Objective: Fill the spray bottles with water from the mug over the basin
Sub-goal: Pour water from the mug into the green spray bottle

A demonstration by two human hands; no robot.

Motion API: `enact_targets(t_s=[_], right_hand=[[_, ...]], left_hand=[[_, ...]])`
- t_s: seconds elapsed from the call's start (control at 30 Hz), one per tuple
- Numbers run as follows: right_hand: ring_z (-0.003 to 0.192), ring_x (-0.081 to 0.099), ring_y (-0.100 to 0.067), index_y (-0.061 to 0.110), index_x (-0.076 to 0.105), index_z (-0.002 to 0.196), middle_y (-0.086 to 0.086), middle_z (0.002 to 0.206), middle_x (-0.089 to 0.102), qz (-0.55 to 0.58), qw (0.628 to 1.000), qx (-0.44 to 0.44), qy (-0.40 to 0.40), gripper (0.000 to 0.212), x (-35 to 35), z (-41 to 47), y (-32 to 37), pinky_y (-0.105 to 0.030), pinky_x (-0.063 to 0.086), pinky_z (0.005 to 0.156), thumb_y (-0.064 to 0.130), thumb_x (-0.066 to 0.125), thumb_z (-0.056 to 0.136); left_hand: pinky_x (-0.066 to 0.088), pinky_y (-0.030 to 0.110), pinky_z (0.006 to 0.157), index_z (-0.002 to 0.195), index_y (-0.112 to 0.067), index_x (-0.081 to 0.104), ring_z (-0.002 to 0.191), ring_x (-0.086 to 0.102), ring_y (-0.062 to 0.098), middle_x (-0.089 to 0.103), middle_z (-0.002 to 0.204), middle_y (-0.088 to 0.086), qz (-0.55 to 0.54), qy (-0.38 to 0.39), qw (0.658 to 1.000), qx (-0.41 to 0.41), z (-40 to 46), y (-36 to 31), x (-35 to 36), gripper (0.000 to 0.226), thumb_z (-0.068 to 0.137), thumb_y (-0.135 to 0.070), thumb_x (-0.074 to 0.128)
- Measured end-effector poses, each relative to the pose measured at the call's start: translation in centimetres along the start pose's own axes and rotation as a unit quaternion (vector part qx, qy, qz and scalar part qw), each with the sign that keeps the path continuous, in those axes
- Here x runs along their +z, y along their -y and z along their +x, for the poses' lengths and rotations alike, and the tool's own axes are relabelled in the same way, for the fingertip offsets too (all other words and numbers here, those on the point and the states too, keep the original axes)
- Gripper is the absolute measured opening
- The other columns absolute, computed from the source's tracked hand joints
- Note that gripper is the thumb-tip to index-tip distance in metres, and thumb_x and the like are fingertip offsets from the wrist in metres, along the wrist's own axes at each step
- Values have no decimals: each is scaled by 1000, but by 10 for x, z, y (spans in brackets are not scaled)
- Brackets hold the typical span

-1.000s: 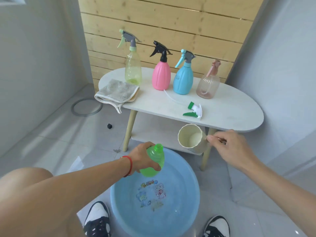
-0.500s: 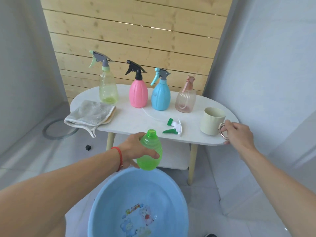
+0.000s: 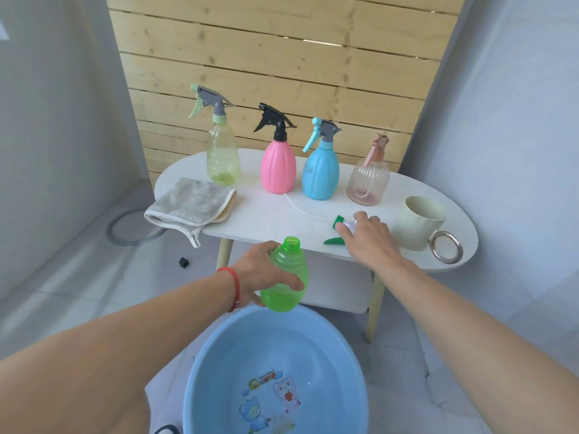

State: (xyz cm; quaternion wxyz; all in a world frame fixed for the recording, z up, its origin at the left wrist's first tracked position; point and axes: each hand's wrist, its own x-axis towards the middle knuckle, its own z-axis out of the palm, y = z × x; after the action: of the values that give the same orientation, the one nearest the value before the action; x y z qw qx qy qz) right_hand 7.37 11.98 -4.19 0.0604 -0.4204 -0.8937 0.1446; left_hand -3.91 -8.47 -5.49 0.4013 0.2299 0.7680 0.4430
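While L hand (image 3: 266,274) grips uncapped green bottle (image 3: 286,277) above basin (image 3: 203,386), R hand (image 3: 369,236) grasps spray head (image 3: 336,231) on table (image 3: 266,214); mug (image 3: 418,222) beside.

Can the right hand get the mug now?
Probably yes. The right hand rests on the green sprayer top, and the mug stands just beside it on the table, with nothing between them.

You stand in home washroom or utility corner: pale tiled floor (image 3: 78,286), grey walls (image 3: 517,120), wood-slat panel (image 3: 282,57) behind. Small white oval worktop (image 3: 269,217) on wooden legs, blue plastic basin (image 3: 219,371) on floor, folded cloth (image 3: 188,202).
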Motion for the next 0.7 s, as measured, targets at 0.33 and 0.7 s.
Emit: enact_targets(t_s=[0.33,0.7], right_hand=[[102,55,-25,21,71,121,-6,113,59,198,979,-38,-41,38,-1,20,12,-29,39,81,30,81,86],[92,51,-13,20,76,113,-5,102,61,107,938,-296,-146,39,-48,-38,-5,-10,34,79,8,88,78]], left_hand=[[58,38,57,108,-28,66,101,67,29,69,108,3,-17,-11,1000,-9,1,5,-16,67,49,-20,97],[60,50,64,132,-26,54,101,65,34,58,124,4,-8,-58,996,-68,3,18,-42,92,52,-15,98]])
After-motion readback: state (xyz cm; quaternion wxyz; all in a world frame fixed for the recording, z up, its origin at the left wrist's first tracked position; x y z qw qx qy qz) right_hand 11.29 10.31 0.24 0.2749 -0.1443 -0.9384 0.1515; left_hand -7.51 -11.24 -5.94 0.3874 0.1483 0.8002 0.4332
